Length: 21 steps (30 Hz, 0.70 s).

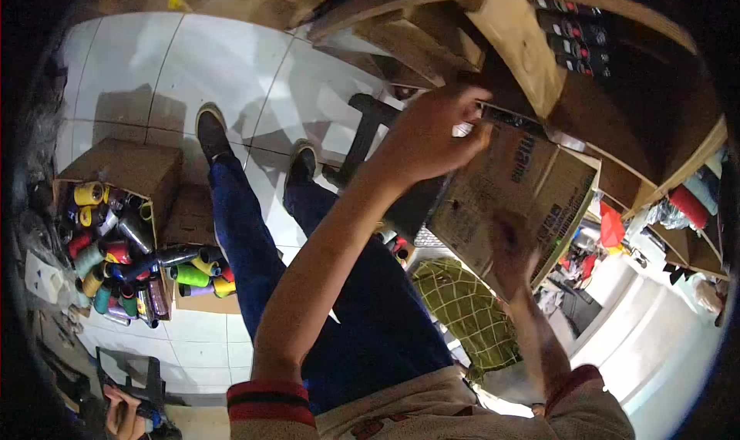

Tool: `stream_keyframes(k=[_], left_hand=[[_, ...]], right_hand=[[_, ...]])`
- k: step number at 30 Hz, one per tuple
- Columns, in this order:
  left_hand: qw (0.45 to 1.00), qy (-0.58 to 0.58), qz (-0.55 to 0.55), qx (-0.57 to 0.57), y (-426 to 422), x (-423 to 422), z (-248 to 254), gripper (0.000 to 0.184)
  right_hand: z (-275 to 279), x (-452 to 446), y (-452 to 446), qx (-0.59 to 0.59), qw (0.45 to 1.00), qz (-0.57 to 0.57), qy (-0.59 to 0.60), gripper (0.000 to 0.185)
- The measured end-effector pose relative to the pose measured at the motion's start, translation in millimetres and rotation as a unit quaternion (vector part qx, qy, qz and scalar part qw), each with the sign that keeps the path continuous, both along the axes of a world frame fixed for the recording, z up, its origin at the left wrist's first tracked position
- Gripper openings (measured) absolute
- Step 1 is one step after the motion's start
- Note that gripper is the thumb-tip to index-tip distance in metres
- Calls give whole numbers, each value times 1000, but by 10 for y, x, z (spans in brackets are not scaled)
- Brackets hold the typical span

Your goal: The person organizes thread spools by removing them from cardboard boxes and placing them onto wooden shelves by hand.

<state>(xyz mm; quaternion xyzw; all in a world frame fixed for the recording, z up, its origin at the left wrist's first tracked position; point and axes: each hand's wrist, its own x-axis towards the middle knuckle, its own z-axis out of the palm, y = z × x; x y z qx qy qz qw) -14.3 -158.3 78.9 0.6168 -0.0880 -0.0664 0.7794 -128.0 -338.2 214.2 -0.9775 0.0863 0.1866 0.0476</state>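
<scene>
A printed cardboard box (497,178) stands tilted in front of me, beside the wooden shelf. My left hand (447,128) is at the box's upper left corner, its fingers curled and thumb pinched in toward the forefinger. Whatever lies between those fingers is too small or hidden to make out. Lower down, my right hand (512,243) is in front of the box's printed side, smeared by motion and dim, so its fingers do not show clearly. A dark strip (510,118) runs along the box's top edge near my left fingers.
A wooden shelf (532,47) holding dark packages (574,43) rises above the box. On the left, a carton (123,162) spills several coloured thread spools (116,251). A green checked cloth bundle (470,313) lies below the box. A black stool-like frame (366,136) stands near my feet.
</scene>
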Motion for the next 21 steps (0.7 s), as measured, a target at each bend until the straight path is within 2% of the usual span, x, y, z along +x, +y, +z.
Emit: stream_keyframes(k=[1, 3, 5, 7, 8, 9, 11, 12, 13, 14, 15, 17, 19, 20, 21], left_hand=[[998, -58, 19, 16, -279, 110, 112, 38], [991, -130, -2, 40, -639, 390, 494, 37], [993, -115, -32, -5, -972, 579, 837, 39], [985, -146, -85, 44, -1300, 790, 1177, 41], [979, -156, -96, 90, -1488, 841, 1325, 40], [971, -166, -104, 139, -1670, 880, 1449, 39], [965, -179, -128, 143, -2081, 799, 1458, 32], [961, -171, -136, 168, -2259, 695, 1450, 29], [957, -162, -145, 192, -2434, 595, 1447, 26], [954, -106, -173, 222, -2632, 535, 1481, 24], [961, -87, -152, 213, -2693, 499, 1519, 23], [974, -48, -105, 195, -2796, 466, 1542, 22], [969, -83, -64, 222, -2873, 422, 1536, 15], [966, -99, -43, 234, -2899, 394, 1537, 12], [962, -116, -22, 246, -2863, 369, 1554, 11]], right_hand=[[229, -98, -198, -26, 998, -38, -34, 21], [616, -385, -705, 22, 988, -16, -155, 27], [867, -533, -951, 26, 960, -86, -265, 28], [947, -611, -1083, 86, 902, -257, -337, 37], [1011, -862, -1400, 36, 913, -254, -317, 46], [934, -1049, -1665, 14, 871, -328, -366, 46], [913, -1571, -2146, 158, 869, -398, -248, 37], [895, -1796, -2191, 81, 930, -339, -117, 36], [838, -1794, -2104, 161, 896, -405, -84, 36], [781, -1760, -1982, 227, 850, -472, -52, 36], [748, -1588, -1771, 428, 641, -627, -116, 37], [604, -1534, -1867, 492, 616, -609, -91, 42], [573, -1460, -1755, 498, 556, -651, -135, 45], [556, -1518, -1737, 501, 640, -569, -124, 47], [578, -1557, -1716, 482, 634, -588, -143, 47]])
